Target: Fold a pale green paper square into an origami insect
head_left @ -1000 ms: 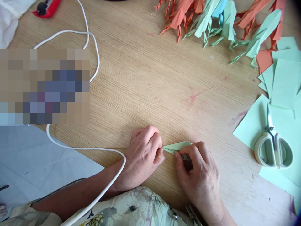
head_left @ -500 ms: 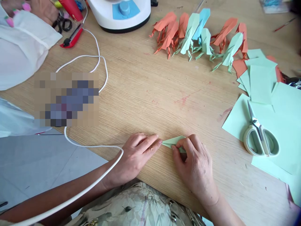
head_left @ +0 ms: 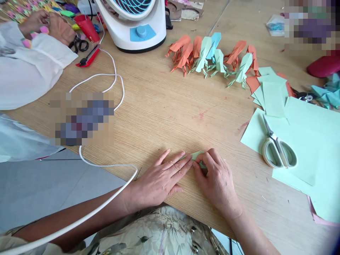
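A small folded piece of light green paper [head_left: 197, 154] lies on the wooden table near its front edge, mostly covered by my hands. My left hand [head_left: 166, 176] lies flat with its fingers spread, the fingertips pressing on the paper's left part. At the paper's right end my right hand [head_left: 215, 177] pinches it between thumb and forefinger. White-handled scissors [head_left: 279, 150] rest to the right on large light green sheets [head_left: 325, 141], apart from my hands.
Folded orange, green and blue paper figures [head_left: 204, 55] stand at the back. Cut green papers [head_left: 273, 97] lie beside them. A white fan [head_left: 140, 32] stands at back left. Another person's hand [head_left: 61, 30] is at far left. A white cable [head_left: 106, 165] crosses over my left forearm.
My left hand has spread its fingers and slid right over the folded paper, covering more of it. My right hand keeps its pinch. The camera view has tilted up and shifted right.
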`<state>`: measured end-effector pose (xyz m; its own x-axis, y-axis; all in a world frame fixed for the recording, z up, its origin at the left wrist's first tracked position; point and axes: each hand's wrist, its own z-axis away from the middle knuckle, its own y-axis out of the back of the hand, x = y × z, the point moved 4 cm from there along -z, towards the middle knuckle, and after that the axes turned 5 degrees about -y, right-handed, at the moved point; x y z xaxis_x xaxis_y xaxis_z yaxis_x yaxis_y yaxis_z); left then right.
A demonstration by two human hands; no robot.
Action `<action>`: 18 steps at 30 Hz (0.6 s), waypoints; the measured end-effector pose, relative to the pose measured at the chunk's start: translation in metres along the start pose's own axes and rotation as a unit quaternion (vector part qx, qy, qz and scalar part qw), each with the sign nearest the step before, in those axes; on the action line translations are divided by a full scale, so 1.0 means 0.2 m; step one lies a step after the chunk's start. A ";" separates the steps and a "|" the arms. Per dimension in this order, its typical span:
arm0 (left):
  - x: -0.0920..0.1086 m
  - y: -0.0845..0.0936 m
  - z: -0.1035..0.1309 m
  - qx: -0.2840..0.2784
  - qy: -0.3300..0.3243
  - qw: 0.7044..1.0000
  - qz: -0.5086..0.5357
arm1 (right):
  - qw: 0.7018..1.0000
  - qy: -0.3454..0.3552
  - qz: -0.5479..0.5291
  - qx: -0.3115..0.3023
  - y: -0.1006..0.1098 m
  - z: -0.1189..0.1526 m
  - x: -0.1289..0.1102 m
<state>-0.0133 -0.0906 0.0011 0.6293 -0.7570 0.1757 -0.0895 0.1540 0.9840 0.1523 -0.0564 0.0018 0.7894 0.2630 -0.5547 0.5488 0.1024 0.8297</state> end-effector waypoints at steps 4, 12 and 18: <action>0.00 -0.03 0.01 -0.021 0.010 1.000 0.015 | 0.993 -0.008 -0.109 -0.036 0.05 0.01 0.04; 0.04 -0.03 0.00 -0.005 0.052 0.999 0.014 | 0.988 0.016 -0.137 -0.064 0.07 0.02 0.08; 0.04 -0.03 -0.01 0.014 0.052 0.998 0.014 | 0.989 0.030 -0.131 -0.054 0.08 0.02 0.08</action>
<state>-0.0052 -0.0965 -0.0037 0.7030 -0.6823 0.2008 -0.1284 0.1560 0.9794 0.1742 -0.0542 0.0057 0.6046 0.2699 -0.7494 0.6969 0.2763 0.6618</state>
